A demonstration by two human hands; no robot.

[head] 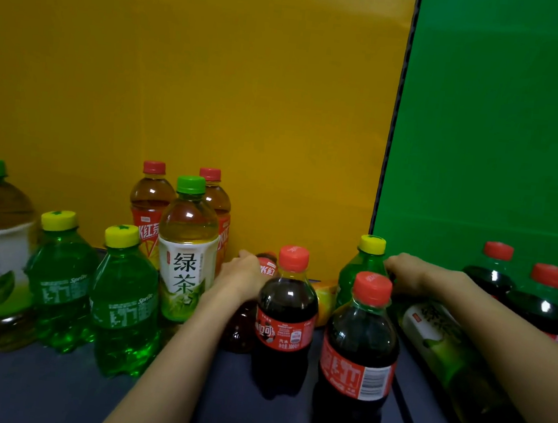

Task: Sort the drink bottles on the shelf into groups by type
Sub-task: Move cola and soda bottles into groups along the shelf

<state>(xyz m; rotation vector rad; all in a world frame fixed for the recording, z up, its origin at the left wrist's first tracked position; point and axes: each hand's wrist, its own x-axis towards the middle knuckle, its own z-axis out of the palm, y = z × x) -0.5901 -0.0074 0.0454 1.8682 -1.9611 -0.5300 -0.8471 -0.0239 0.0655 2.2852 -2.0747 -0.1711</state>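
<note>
Now mid-sort, with two strays held.
Sprites [60,278] stand grouped at left on the shelf [45,393], with a red-tea pair [151,204] behind. Your left grip [243,273] is curled round a red tea [266,267] behind the colas [285,318]. Your right grip [408,276] is wrapped round a tilted green tea [436,334]. Next, I judge: lift both clear of the cola caps, red tea to its pair, green tea leftward.

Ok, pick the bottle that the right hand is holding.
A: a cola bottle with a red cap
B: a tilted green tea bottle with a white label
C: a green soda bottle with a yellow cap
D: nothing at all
B: the right hand curls its fingers round the top end of the green tea bottle, which leans over with its white label showing.
</note>
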